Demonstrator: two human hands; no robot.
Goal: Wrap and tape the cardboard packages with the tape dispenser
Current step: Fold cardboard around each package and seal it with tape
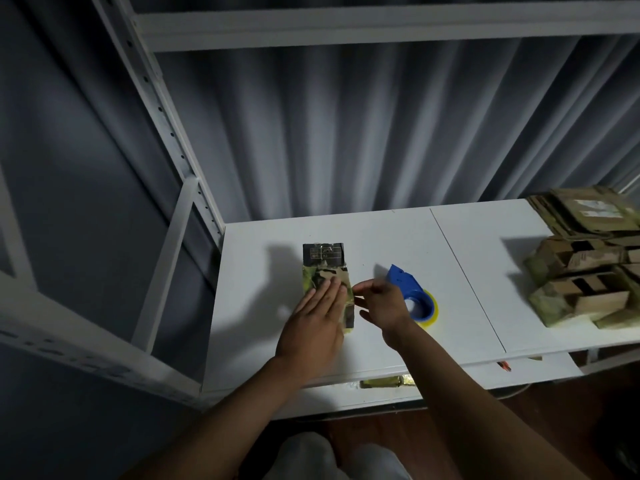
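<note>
A small cardboard package (pixel 325 268), dark at its far end and wrapped in yellowish tape, lies flat on the white table (pixel 381 244). My left hand (pixel 317 323) presses on its near half with straight fingers. My right hand (pixel 379 304) hovers just to the package's right, fingers loosely curled, holding nothing that I can see. Behind that hand sits the blue tape dispenser (pixel 410 289) with a yellowish tape roll, resting on the table.
A heap of cardboard packages (pixel 585 282) fills the table's right end, with flat cardboard sheets (pixel 585 211) stacked behind it. A white metal shelf frame (pixel 173 140) rises at the left. A curtain hangs behind. Another taped package (pixel 386 381) lies on a lower shelf.
</note>
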